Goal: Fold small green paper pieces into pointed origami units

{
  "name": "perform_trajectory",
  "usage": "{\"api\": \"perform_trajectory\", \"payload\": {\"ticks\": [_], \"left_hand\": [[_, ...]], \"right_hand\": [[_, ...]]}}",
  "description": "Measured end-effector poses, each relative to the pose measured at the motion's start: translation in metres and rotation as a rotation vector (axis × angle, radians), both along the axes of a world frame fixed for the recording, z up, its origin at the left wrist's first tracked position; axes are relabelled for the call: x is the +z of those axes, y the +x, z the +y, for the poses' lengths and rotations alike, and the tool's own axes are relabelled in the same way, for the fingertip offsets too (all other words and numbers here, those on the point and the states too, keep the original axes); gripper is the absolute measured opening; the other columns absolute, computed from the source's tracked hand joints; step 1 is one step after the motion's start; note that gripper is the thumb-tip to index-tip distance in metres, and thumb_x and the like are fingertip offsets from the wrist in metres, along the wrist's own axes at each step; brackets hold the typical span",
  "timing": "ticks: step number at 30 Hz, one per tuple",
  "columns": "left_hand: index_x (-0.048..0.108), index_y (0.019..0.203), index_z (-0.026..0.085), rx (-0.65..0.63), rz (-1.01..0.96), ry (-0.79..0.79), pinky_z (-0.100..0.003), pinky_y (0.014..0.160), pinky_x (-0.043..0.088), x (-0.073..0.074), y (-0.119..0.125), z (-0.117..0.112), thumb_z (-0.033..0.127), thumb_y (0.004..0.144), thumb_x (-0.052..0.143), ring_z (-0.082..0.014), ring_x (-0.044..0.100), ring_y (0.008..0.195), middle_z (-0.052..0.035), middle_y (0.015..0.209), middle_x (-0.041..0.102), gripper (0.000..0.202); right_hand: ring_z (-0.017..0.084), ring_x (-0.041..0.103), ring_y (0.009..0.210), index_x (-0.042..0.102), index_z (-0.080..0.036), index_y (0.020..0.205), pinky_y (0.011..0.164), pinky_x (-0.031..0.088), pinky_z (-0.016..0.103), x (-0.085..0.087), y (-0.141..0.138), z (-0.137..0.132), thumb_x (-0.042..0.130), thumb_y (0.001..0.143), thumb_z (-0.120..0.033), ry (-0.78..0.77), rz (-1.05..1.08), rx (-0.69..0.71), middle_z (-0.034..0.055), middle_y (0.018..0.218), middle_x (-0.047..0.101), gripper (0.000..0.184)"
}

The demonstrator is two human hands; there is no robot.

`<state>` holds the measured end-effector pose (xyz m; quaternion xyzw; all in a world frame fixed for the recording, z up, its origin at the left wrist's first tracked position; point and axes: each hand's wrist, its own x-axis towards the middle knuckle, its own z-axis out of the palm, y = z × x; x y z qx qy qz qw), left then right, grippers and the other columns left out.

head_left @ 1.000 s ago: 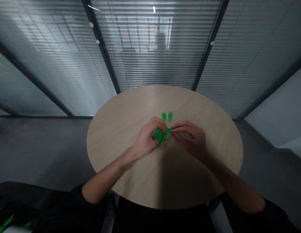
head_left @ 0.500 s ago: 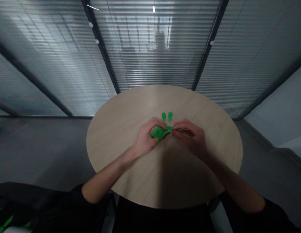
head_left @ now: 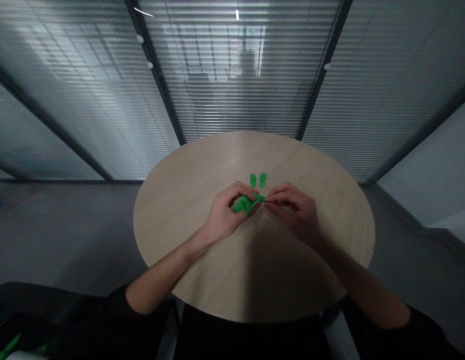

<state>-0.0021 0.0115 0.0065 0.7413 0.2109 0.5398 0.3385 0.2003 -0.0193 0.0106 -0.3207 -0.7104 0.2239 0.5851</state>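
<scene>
A green folded paper piece (head_left: pixel 248 204), possibly origami, sits between my hands just above the round wooden table (head_left: pixel 172 220). My left hand (head_left: pixel 228 211) grips its main body with curled fingers. My right hand (head_left: pixel 292 212) pinches its pointed right tip between the fingertips. Part of the paper is hidden by my fingers. Two small green folded paper pieces (head_left: pixel 253 180) (head_left: pixel 263 179) lie side by side on the tabletop, just beyond my hands and apart from them.
Dark cloth (head_left: pixel 67 325) at the lower left holds a few green paper scraps (head_left: pixel 7 347). The round table's edge curves around my hands, with a grey floor (head_left: pixel 63 235) beyond it. Glass partitions with slatted blinds (head_left: pixel 236 100) stand behind.
The green paper shows less below my left hand, its lower point now shorter. My hands have come slightly closer together. The two small pieces on the table have not moved.
</scene>
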Motion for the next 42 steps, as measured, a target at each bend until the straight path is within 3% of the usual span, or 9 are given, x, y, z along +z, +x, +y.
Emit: {"api": "perform_trajectory", "payload": {"ticks": [3, 8, 12, 19, 26, 32, 42], "left_hand": [[0.066, 0.091, 0.020, 0.018, 0.016, 0.032, -0.036, 0.084, 0.057, 0.002, -0.001, -0.001, 0.024, 0.088, 0.079, -0.0190, 0.069, 0.095, -0.0062, 0.097, 0.070, 0.013], [0.063, 0.092, 0.020, 0.052, 0.077, 0.069, -0.037, 0.085, 0.057, 0.005, -0.002, -0.003, 0.025, 0.092, 0.075, -0.0191, 0.068, 0.096, -0.0064, 0.099, 0.069, 0.012], [0.062, 0.093, 0.021, 0.053, 0.077, 0.079, -0.038, 0.085, 0.057, 0.006, -0.002, -0.004, 0.023, 0.092, 0.074, -0.0194, 0.068, 0.096, -0.0063, 0.099, 0.068, 0.011], [0.063, 0.093, 0.021, 0.050, 0.077, 0.125, -0.038, 0.085, 0.057, 0.004, -0.002, -0.002, 0.022, 0.091, 0.074, -0.0197, 0.068, 0.097, -0.0065, 0.101, 0.069, 0.011], [0.064, 0.093, 0.021, 0.064, 0.083, 0.133, -0.038, 0.086, 0.057, 0.005, -0.002, -0.003, 0.025, 0.092, 0.074, -0.0195, 0.068, 0.097, -0.0064, 0.102, 0.069, 0.011], [0.063, 0.091, 0.021, 0.048, 0.047, 0.083, -0.037, 0.085, 0.056, 0.004, 0.001, -0.004, 0.024, 0.089, 0.077, -0.0196, 0.068, 0.096, -0.0060, 0.098, 0.068, 0.015], [0.060, 0.088, 0.020, 0.059, -0.070, -0.019, -0.034, 0.083, 0.057, -0.001, 0.007, -0.006, 0.016, 0.087, 0.074, -0.0162, 0.068, 0.092, -0.0030, 0.093, 0.067, 0.015]], "right_hand": [[0.011, 0.065, 0.070, 0.078, -0.023, 0.088, 0.053, 0.058, 0.021, -0.001, -0.001, 0.000, 0.080, 0.085, -0.022, -0.134, 0.093, 0.082, 0.0037, 0.097, 0.069, 0.003], [0.010, 0.061, 0.062, 0.076, -0.021, 0.088, 0.046, 0.057, 0.019, -0.002, 0.000, 0.003, 0.083, 0.082, -0.028, -0.283, 0.214, 0.185, 0.0017, 0.089, 0.067, 0.011], [0.009, 0.062, 0.060, 0.075, -0.021, 0.094, 0.047, 0.058, 0.019, -0.001, 0.002, 0.004, 0.087, 0.078, -0.031, -0.382, 0.268, 0.232, 0.0004, 0.086, 0.068, 0.022], [0.009, 0.067, 0.062, 0.070, -0.023, 0.108, 0.053, 0.061, 0.023, 0.000, 0.006, 0.006, 0.087, 0.079, -0.031, -0.503, 0.307, 0.382, 0.0017, 0.102, 0.071, 0.035], [0.011, 0.067, 0.056, 0.072, -0.021, 0.101, 0.054, 0.061, 0.024, -0.002, 0.005, 0.006, 0.083, 0.085, -0.032, -0.463, 0.225, 0.296, -0.0030, 0.071, 0.069, 0.023], [0.010, 0.068, 0.058, 0.075, -0.021, 0.085, 0.053, 0.061, 0.022, -0.001, -0.002, 0.002, 0.083, 0.084, -0.033, -0.306, 0.221, 0.173, 0.0008, 0.086, 0.070, 0.015], [0.012, 0.070, 0.060, 0.073, -0.022, 0.089, 0.056, 0.061, 0.021, -0.004, -0.009, -0.001, 0.085, 0.081, -0.031, -0.320, 0.247, 0.083, -0.0017, 0.071, 0.069, 0.017]]}}
